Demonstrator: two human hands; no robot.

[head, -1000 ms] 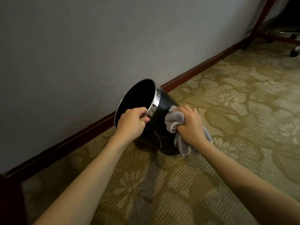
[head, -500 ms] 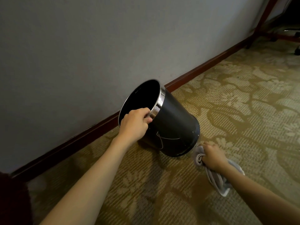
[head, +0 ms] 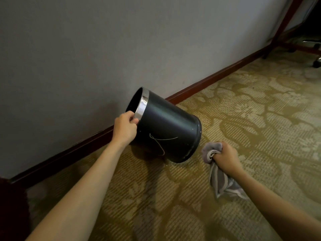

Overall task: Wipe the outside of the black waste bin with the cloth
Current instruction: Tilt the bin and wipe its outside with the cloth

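The black waste bin [head: 166, 126] with a shiny metal rim band hangs tilted almost on its side above the carpet, mouth toward the wall at the left, base toward the right. A pale scratch mark shows on its lower side. My left hand [head: 125, 129] grips the rim at its near edge, fingers hooked inside. My right hand [head: 225, 158] is just right of and below the bin's base, apart from it, closed on a bunched grey cloth [head: 215, 168] whose loose end trails down along my forearm.
A grey wall with a dark red skirting board [head: 205, 83] runs behind the bin. Patterned olive carpet [head: 251, 119] covers the floor. At the far top right stand a red wooden frame [head: 284, 23] and an office chair's castor [head: 317, 62].
My right hand with the cloth came off the bin's side and dropped to beside its base. My left hand lifted and tipped the bin further, so its mouth faces the wall more.
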